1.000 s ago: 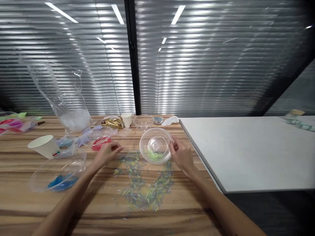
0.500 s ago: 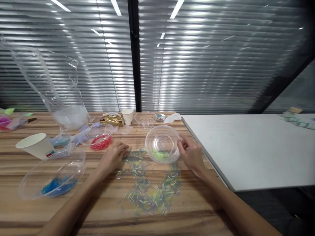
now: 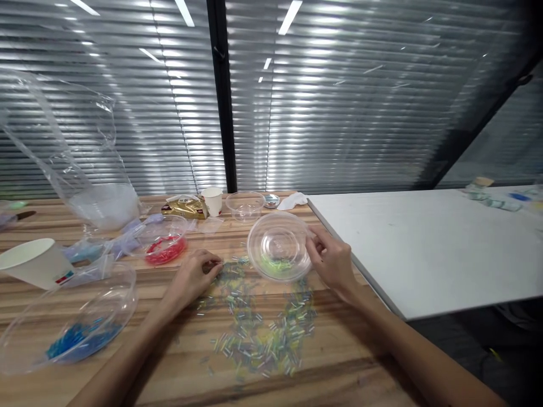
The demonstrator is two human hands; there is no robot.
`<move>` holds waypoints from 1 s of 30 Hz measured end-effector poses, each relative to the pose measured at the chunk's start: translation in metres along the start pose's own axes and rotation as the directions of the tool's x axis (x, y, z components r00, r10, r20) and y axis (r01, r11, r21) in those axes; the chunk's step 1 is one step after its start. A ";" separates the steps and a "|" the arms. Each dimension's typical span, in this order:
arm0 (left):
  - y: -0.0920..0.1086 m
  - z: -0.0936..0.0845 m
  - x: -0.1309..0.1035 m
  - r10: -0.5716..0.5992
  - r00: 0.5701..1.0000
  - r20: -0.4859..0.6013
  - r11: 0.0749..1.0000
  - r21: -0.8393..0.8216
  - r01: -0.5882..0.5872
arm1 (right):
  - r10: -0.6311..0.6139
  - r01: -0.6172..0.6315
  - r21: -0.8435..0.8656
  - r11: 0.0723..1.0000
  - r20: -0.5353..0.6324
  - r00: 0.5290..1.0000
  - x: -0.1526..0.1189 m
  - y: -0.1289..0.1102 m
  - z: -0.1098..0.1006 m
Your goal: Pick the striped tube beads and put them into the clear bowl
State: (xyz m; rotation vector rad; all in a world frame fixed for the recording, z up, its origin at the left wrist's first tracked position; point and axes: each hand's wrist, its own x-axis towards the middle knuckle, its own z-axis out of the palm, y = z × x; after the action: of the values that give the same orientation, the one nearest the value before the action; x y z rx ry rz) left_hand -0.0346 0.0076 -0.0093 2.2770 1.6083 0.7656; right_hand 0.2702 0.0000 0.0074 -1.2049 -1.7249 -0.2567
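Note:
My right hand grips the rim of a clear plastic bowl between thumb and fingers. Yellow-green tube beads lie in the bottom of this bowl, which tilts toward me. At the upper left edge of a spread of loose, pale blue and yellow-green tube beads rests my left hand. Its thumb and forefinger are pinched together, and whatever sits between the tips is too small to make out. The loose beads lie on the wooden table in front of the bowl.
On the left stand a clear bowl of blue beads, a clear bowl of red beads, a tilted paper cup and a tall plastic bag. Behind are a gold packet, another paper cup and another clear bowl. A white table adjoins on the right.
The view has turned slightly to the right. My left thumb and forefinger have rounded into a pinch by the beads. My right hand keeps its hold on the bowl.

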 end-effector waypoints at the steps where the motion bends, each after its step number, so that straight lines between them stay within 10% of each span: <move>1: 0.000 0.000 0.000 -0.008 1.000 -0.007 1.000 -0.001 0.008 | 0.000 0.000 0.000 1.000 0.003 1.000 0.000 0.000 0.001; 18: 0.003 0.003 0.003 -0.026 1.000 -0.001 0.993 -0.119 0.026 | 0.056 -0.057 0.032 0.998 0.034 0.998 -0.005 -0.002 0.007; 30: -0.006 0.001 0.004 -0.242 0.954 0.175 0.871 -0.394 0.293 | -0.015 0.007 0.083 0.997 0.094 0.995 -0.010 -0.004 0.017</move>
State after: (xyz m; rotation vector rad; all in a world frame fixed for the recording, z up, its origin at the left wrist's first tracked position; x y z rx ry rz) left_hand -0.0377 0.0138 -0.0117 1.7230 1.4919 0.7918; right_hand 0.2571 0.0032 -0.0076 -1.1633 -1.8065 -0.1356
